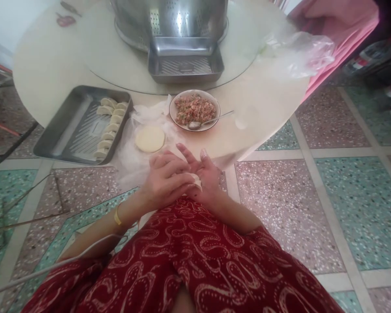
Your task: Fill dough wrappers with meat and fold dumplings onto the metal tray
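Just past the table's near edge, a pale folded dumpling [197, 181] shows between my two hands, mostly covered by fingers. My left hand [167, 176] comes over it from the left, its fingers bent and closed on it. Turned palm up, my right hand [206, 174] cradles the dumpling, its thumb and a finger apart from it. Ahead of my left hand, round dough wrappers [150, 138] lie on a clear plastic bag [130, 161]. A bowl [172, 114] of minced filling [195, 108] sits ahead of my right hand, with a metal spoon [211, 120] resting in it.
On the left, a metal tray [60, 126] holds several folded dumplings [108, 130]. Behind the bowl, another metal tray [185, 78] stands before a large perforated metal pot [172, 19] on the glass turntable [117, 65]. Crumpled plastic [299, 54] lies at the right. A white cable [68, 261] crosses my left side.
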### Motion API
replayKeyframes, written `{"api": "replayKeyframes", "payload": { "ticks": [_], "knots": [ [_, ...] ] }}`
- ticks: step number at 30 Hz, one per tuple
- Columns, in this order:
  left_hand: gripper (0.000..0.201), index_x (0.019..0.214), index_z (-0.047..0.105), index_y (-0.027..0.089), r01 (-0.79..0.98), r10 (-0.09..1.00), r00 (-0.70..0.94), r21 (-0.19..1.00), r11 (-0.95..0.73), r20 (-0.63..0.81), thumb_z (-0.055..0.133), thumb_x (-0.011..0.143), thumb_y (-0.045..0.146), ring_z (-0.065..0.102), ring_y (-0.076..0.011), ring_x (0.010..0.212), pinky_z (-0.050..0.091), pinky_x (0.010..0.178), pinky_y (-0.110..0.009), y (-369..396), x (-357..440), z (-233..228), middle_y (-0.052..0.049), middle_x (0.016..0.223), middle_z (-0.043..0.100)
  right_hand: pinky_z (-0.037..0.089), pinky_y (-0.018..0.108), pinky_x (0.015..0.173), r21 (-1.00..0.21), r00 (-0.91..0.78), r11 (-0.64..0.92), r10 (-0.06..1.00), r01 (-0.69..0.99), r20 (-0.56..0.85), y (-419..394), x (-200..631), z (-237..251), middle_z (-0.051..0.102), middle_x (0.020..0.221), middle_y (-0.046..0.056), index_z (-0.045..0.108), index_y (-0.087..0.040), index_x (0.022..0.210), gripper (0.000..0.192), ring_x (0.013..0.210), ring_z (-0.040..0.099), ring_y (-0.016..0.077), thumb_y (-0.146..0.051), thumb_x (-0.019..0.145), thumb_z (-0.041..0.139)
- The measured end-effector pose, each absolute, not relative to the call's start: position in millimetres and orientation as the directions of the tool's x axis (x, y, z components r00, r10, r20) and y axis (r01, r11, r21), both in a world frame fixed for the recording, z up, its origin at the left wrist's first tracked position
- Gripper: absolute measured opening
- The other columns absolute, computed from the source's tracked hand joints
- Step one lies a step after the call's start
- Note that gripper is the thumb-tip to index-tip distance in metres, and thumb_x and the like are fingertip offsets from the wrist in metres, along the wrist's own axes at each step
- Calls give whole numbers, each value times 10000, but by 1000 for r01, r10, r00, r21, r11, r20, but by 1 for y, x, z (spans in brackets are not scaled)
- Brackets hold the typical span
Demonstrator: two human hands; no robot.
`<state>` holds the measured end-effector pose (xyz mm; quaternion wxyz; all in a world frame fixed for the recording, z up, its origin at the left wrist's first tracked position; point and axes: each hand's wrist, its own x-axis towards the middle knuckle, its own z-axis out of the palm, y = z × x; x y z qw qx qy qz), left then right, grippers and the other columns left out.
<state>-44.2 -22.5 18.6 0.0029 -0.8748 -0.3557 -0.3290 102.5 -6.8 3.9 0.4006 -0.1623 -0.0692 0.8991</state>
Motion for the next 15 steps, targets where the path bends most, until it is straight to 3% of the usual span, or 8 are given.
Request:
{"api": "replayKeyframes", "payload": {
  "ticks": [4, 7, 9, 15],
  "knots": [
    [40, 923, 654, 281, 557, 567, 544, 240, -795, 618, 628, 903, 303, 596, -197, 901, 460, 845, -398, -21, -41, 18, 12, 1006, 680, 586, 372, 746, -285, -624, -671, 742, -685, -246, -8, 103, 6, 694, 1125, 83, 577, -261, 1195, 529, 960, 640, 208, -570, 912, 253],
    [149, 992, 639, 243, 563, 581, 533, 255, -786, 615, 655, 895, 354, 599, -205, 913, 453, 848, -393, -23, -41, 21, -18, 1019, 679, 581, 434, 807, -306, -595, -641, 767, -704, -239, -9, 104, 5, 686, 1180, 81, 589, -276, 1177, 509, 1016, 630, 236, -595, 888, 316],
    [194, 1001, 625, 224, 587, 595, 507, 256, -768, 624, 677, 880, 368, 606, -207, 926, 462, 842, -385, -25, -41, 23, -32, 999, 681, 577, 409, 812, -286, -574, -623, 782, -728, -242, -9, 105, 5, 677, 1224, 78, 591, -275, 1169, 501, 1046, 621, 225, -590, 898, 311],
    [88, 893, 626, 224, 633, 615, 431, 264, -727, 660, 702, 856, 248, 594, -191, 891, 482, 807, -379, -30, -44, 20, -22, 910, 679, 565, 372, 837, -251, -535, -577, 816, -777, -221, -9, 103, 4, 681, 1250, 94, 589, -259, 1160, 498, 1052, 625, 202, -576, 926, 285]
  ]
}}
